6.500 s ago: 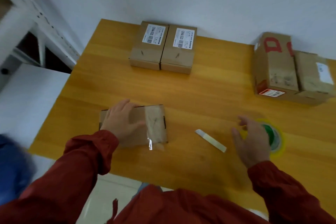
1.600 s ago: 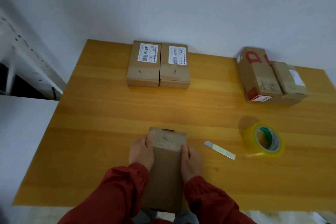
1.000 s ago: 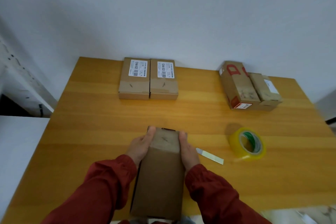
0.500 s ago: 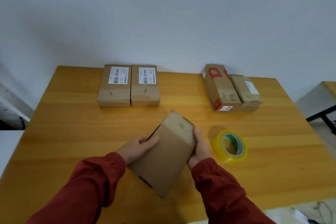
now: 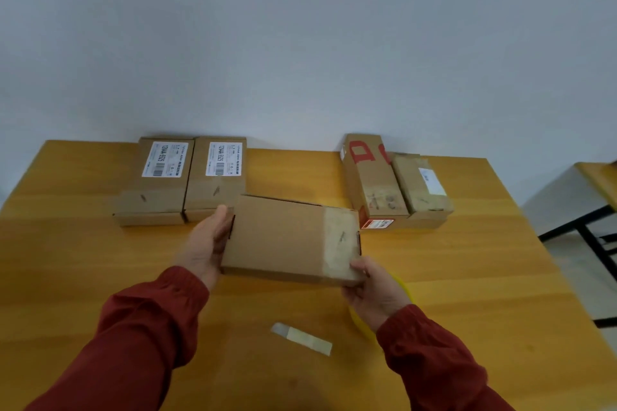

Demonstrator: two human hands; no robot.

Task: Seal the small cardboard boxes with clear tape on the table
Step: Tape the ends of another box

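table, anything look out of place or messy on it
Only small things. A loose pale strip lies alone on the table near its front edge, apart from every box. The red-marked box at far right has smudged, scuffed-looking tape on top. Nothing is spilled or crushed.

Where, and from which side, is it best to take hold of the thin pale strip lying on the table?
I would pinch the thin pale flat strip from above, across its two long edges, at the middle of its cream part. It lies flat and slanted on the orange wooden table, so nothing fits under it; turn the grip to match its slant.
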